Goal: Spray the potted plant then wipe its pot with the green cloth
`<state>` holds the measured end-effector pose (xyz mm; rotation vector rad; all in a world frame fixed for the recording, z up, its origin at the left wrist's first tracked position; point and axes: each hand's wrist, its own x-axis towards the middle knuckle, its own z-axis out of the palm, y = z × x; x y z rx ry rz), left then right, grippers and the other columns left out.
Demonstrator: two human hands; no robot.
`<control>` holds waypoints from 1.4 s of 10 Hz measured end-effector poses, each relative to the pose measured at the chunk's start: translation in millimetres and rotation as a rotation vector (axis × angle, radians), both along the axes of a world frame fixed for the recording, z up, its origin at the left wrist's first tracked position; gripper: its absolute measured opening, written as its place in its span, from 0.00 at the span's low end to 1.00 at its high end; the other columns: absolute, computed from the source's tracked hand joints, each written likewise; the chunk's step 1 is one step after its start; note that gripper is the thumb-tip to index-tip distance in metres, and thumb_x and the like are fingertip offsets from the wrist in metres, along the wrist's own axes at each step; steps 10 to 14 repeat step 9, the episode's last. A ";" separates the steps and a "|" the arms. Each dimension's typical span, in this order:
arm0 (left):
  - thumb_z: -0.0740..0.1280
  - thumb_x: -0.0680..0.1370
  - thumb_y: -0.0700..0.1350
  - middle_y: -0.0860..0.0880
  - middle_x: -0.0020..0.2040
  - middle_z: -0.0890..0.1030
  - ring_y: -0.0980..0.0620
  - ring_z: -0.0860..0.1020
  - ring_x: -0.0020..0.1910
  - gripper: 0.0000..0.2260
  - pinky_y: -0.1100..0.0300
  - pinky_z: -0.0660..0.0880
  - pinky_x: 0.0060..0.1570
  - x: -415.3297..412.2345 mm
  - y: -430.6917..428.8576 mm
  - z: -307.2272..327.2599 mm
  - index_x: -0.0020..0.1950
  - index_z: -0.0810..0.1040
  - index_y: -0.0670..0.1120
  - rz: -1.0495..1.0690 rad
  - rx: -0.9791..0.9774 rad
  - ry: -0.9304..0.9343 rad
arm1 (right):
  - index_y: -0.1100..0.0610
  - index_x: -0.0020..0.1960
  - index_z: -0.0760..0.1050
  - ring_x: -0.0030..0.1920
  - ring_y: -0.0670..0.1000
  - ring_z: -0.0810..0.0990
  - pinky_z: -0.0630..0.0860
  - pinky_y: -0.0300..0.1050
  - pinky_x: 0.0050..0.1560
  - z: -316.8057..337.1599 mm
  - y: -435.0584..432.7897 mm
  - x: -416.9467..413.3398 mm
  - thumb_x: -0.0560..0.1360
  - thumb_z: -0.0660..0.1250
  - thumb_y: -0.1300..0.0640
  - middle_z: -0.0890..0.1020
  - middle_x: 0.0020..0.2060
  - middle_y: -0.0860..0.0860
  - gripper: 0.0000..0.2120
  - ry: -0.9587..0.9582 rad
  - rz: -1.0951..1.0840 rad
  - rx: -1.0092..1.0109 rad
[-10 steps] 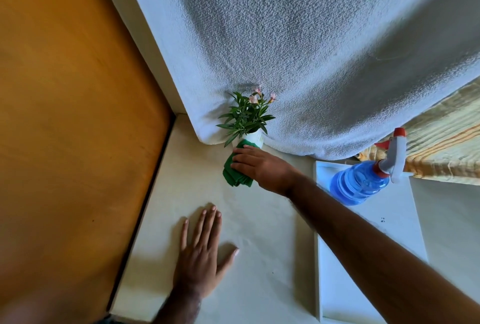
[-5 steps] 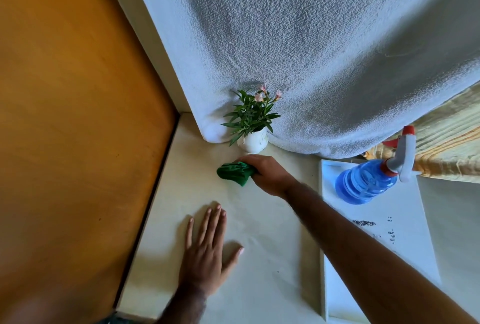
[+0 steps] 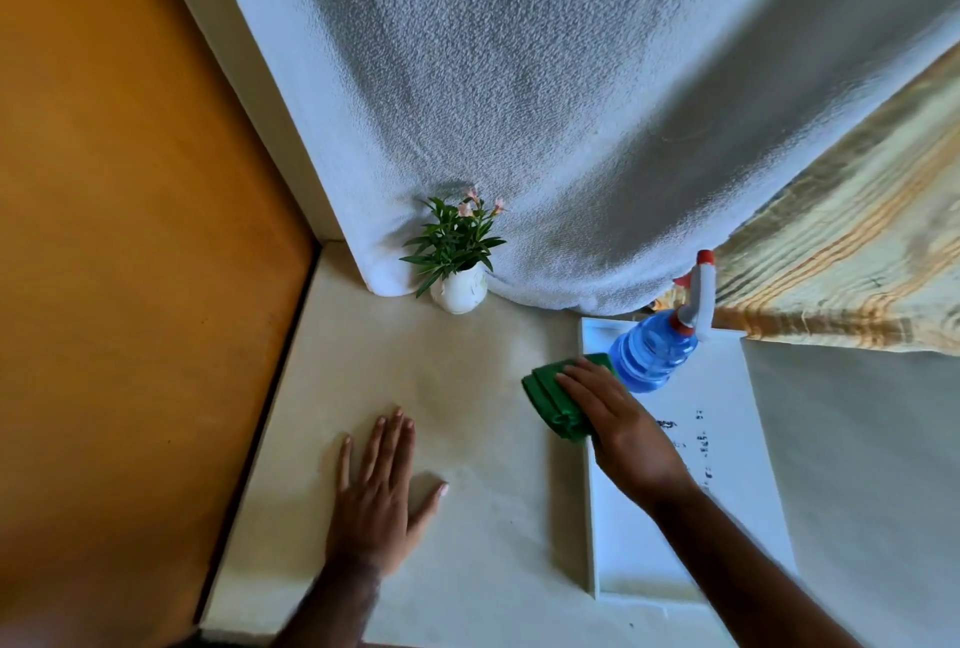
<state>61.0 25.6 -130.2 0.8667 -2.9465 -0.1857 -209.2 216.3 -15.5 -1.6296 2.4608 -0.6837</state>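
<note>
A small potted plant (image 3: pixel 456 239) with green leaves and pink flowers stands in a white pot (image 3: pixel 461 291) at the back of the pale table, against a hanging white towel. My right hand (image 3: pixel 621 426) lies on the folded green cloth (image 3: pixel 553 400) over the left rim of a white tray (image 3: pixel 727 538), well to the right of the pot. A blue spray bottle (image 3: pixel 655 355) with a white and red trigger stands on the tray just behind the cloth. My left hand (image 3: pixel 378 489) rests flat on the table, fingers spread, holding nothing.
The white towel (image 3: pixel 571 102) hangs behind the plant, with a yellow striped cloth (image 3: pixel 852 252) to its right. An orange wooden panel (image 3: pixel 130 232) borders the table on the left. Dark specks mark the tray's surface.
My right hand has carried the green cloth away from the pot, rightward to the tray's edge beside the spray bottle. My left hand has stayed flat on the table.
</note>
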 end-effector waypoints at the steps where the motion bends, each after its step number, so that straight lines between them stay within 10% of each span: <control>1: 0.61 0.79 0.67 0.43 0.84 0.64 0.43 0.66 0.82 0.41 0.32 0.66 0.76 0.4 -0.2 0.9 0.83 0.63 0.42 0.008 0.013 0.000 | 0.69 0.68 0.76 0.71 0.64 0.73 0.68 0.61 0.73 -12.9 51.0 10.5 0.75 0.59 0.74 0.78 0.68 0.62 0.22 0.054 -0.153 0.006; 3: 0.57 0.80 0.68 0.44 0.86 0.61 0.45 0.63 0.83 0.40 0.33 0.61 0.79 -1.0 -0.3 -0.2 0.84 0.59 0.44 0.006 0.033 -0.008 | 0.71 0.72 0.71 0.72 0.70 0.70 0.49 0.44 0.79 -49.3 112.7 30.0 0.66 0.61 0.85 0.69 0.73 0.64 0.35 0.047 -0.394 0.192; 5: 0.53 0.81 0.69 0.44 0.85 0.62 0.45 0.62 0.84 0.40 0.34 0.60 0.80 -2.2 0.5 -0.4 0.84 0.59 0.44 0.007 0.013 -0.024 | 0.66 0.80 0.58 0.80 0.61 0.58 0.45 0.49 0.81 -71.0 131.1 44.9 0.81 0.54 0.53 0.56 0.81 0.60 0.30 0.107 -0.306 0.333; 7: 0.57 0.79 0.68 0.41 0.82 0.67 0.41 0.70 0.80 0.40 0.31 0.66 0.76 -5.8 3.6 9.1 0.81 0.66 0.40 0.003 0.014 -0.099 | 0.63 0.82 0.47 0.82 0.56 0.46 0.51 0.54 0.80 -60.6 122.4 45.4 0.79 0.49 0.27 0.48 0.82 0.59 0.48 0.142 -0.294 0.486; 9: 0.42 0.83 0.70 0.40 0.82 0.68 0.40 0.69 0.80 0.42 0.37 0.58 0.78 -26.3 -3.4 61.5 0.80 0.67 0.38 -0.131 0.002 -0.070 | 0.64 0.81 0.54 0.82 0.57 0.50 0.57 0.57 0.79 -3.2 61.1 43.5 0.81 0.50 0.30 0.53 0.82 0.59 0.43 0.233 -0.098 0.245; 14: 0.42 0.83 0.70 0.40 0.82 0.68 0.40 0.69 0.80 0.42 0.37 0.58 0.78 -26.3 -3.4 61.5 0.80 0.67 0.38 -0.131 0.002 -0.070 | 0.64 0.81 0.54 0.82 0.57 0.50 0.57 0.57 0.79 -3.2 61.1 43.5 0.81 0.50 0.30 0.53 0.82 0.59 0.43 0.233 -0.098 0.245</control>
